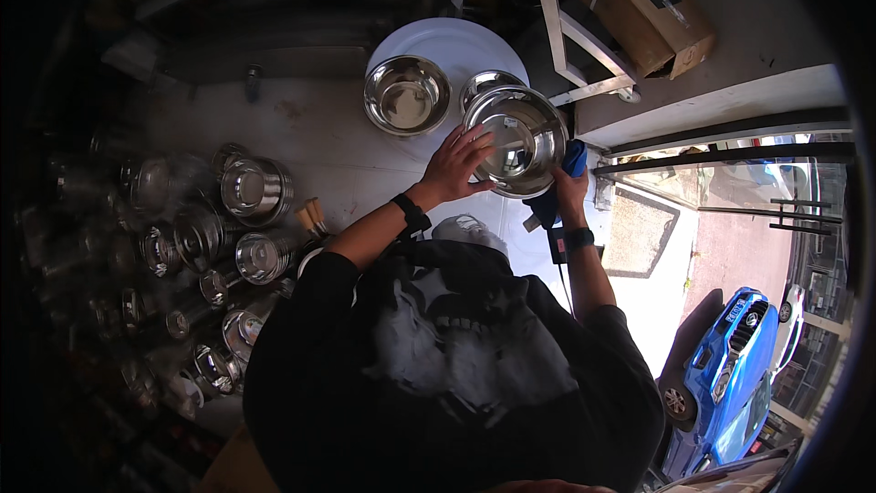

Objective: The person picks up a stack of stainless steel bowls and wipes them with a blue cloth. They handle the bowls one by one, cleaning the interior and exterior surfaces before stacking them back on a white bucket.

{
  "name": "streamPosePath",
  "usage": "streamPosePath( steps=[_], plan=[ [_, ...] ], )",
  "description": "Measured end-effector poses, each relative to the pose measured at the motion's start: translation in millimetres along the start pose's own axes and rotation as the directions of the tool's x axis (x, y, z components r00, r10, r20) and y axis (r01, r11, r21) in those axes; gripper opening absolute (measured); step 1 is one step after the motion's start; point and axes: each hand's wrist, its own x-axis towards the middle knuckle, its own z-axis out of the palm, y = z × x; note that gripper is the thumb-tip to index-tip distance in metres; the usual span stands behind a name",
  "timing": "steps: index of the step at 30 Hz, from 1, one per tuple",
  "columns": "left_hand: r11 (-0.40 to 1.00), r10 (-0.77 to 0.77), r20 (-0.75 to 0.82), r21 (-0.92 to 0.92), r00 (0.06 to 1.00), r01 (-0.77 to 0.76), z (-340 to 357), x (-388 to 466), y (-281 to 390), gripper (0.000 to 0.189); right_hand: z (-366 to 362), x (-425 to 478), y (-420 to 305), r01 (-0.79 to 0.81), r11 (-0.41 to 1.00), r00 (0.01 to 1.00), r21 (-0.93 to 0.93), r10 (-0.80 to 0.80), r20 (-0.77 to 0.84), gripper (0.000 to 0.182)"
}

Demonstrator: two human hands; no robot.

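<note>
Both hands are at a shiny stainless steel bowl (pixel 540 116) with a small label inside. My right hand (pixel 570 188) grips its lower right rim, along with a blue cloth (pixel 575 157). My left hand (pixel 460 166) lies over the bowl's left side with fingers spread; whether it grips the rim I cannot tell. Partly behind this bowl is another steel bowl (pixel 487 84). A further steel bowl (pixel 408 96) stands to the left, at the edge of a round white surface (pixel 445 38).
Many steel pots and bowls (pixel 253 188) crowd the floor at the left, beside wooden handles (pixel 313 214). A metal frame on casters (pixel 592 48) and a cardboard box (pixel 636 7) stand upper right. At the right are a glass door (pixel 759 185) and a blue car (pixel 725 376) outside.
</note>
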Motion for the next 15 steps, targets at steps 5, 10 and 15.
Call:
streamPosePath(
  steps=[5, 10, 15],
  plan=[
    [0.585, -0.655, 0.137, -0.531, 0.743, 0.613, 70.7, -38.6, -22.2, 0.056, -16.4, -11.5, -8.4, -0.014, 0.996, 1.0, 0.093, 0.013, 0.018, 0.044],
    [0.507, -0.74, 0.179, -0.485, 0.649, 0.712, 100.1, -32.5, -35.4, 0.029, -16.4, 19.6, 2.0, 0.104, 0.965, 0.992, -0.24, -0.085, 0.089, 0.052],
    [0.386, -0.797, 0.137, -0.633, 0.589, 0.671, 142.7, -14.4, -74.1, 0.023, -11.1, 79.6, -26.0, 0.249, 0.73, 0.965, -0.637, -0.129, 0.228, 0.069]
  ],
)
